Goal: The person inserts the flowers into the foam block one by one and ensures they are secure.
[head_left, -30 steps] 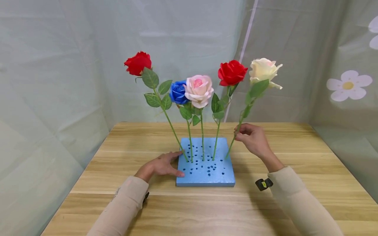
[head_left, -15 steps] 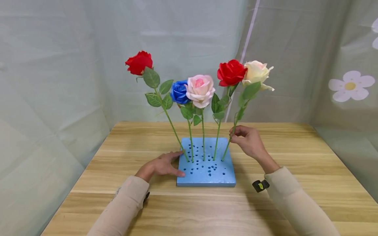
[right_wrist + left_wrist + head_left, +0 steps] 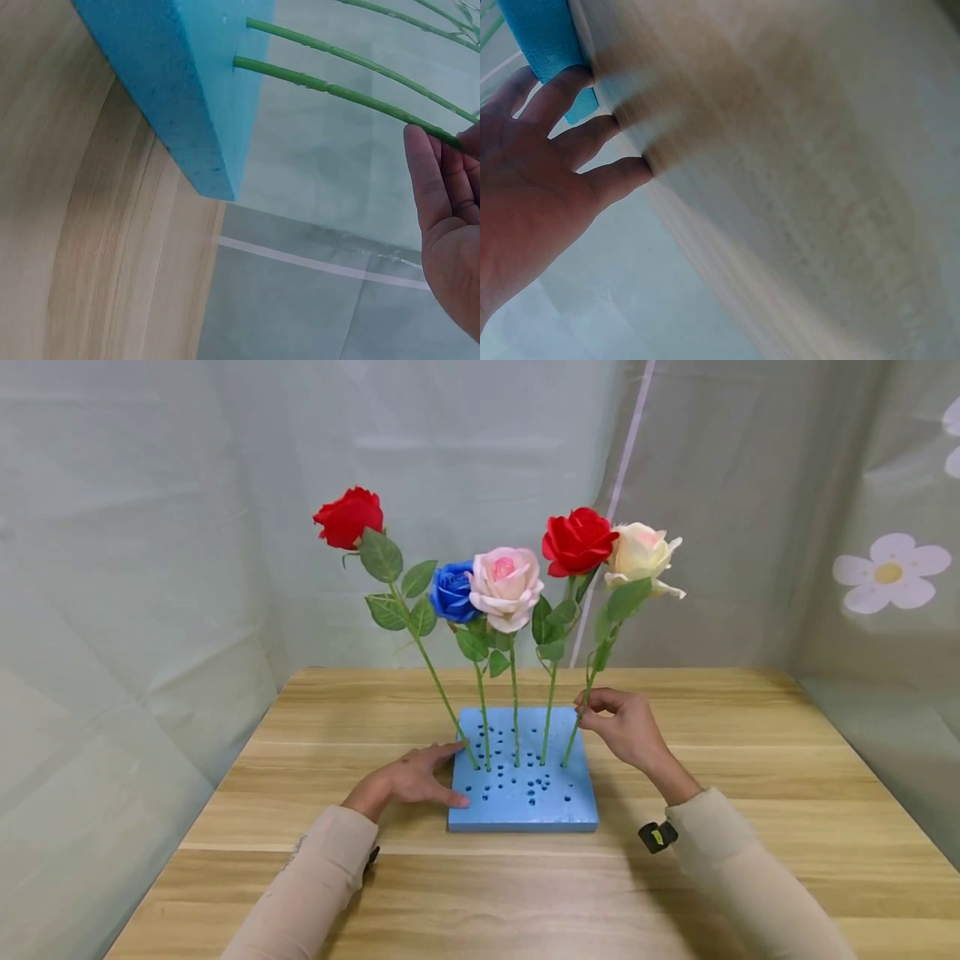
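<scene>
A blue foam block with many small holes lies on the table. My right hand pinches the stem of a cream rose, whose lower end meets the block's top on the right side; the right wrist view shows the green stem entering the blue surface. My left hand rests against the block's left edge, thumb and fingers spread. Upright in the block from left stand a leaning red rose, a blue rose, a pale pink rose and another red rose.
The wooden table reaches back to a pale cloth backdrop. On the right, the cloth wall carries a white printed flower. The standing stems and blooms crowd the space above the block.
The cream rose has moved left and slightly down with my right hand, and its stem foot has shifted left on the block. My left hand has stayed against the block.
</scene>
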The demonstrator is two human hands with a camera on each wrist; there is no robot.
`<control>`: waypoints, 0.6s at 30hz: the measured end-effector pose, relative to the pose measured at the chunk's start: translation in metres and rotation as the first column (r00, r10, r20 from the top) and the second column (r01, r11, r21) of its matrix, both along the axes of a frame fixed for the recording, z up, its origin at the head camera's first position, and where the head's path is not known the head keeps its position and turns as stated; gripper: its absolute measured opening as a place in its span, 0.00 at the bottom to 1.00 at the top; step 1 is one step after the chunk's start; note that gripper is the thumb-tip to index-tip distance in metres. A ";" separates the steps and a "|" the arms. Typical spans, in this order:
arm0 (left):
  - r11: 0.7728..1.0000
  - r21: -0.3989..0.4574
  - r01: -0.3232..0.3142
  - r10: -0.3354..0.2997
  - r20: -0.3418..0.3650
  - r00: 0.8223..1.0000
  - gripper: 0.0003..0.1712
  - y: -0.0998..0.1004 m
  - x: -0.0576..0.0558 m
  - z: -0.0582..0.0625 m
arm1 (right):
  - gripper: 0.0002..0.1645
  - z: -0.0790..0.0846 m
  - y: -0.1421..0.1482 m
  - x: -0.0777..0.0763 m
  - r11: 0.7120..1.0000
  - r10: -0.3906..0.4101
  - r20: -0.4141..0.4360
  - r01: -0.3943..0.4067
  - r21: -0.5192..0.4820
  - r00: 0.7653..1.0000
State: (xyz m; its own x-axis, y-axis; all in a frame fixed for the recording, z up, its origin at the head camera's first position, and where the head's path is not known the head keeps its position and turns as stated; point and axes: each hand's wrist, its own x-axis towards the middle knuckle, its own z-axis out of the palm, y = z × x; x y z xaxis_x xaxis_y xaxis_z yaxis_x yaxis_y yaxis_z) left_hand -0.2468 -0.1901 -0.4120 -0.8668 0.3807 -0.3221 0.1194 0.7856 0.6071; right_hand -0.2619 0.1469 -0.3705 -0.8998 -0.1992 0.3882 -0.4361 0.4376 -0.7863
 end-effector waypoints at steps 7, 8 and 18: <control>1.000 -0.008 0.007 -0.007 -0.005 1.000 0.60 -0.001 0.000 0.000 | 0.07 -0.001 -0.001 0.002 1.000 0.001 0.006 -0.001 0.006 1.000; 1.000 -0.005 0.007 -0.007 -0.003 1.000 0.60 -0.001 0.001 0.000 | 0.07 -0.002 -0.002 0.002 1.000 0.001 0.009 -0.001 0.007 1.000; 1.000 -0.001 0.005 -0.005 -0.005 1.000 0.59 -0.001 0.001 0.000 | 0.09 -0.006 0.001 0.004 0.999 -0.003 0.019 0.002 0.049 1.000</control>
State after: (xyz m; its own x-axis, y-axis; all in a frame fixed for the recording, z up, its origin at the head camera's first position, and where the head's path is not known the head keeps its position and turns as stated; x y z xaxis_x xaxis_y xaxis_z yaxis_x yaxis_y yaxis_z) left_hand -0.2459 -0.1908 -0.4117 -0.8663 0.3846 -0.3186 0.1260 0.7856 0.6058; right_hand -0.2579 0.1477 -0.3762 -0.9074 -0.2150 0.3612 -0.4203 0.4766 -0.7721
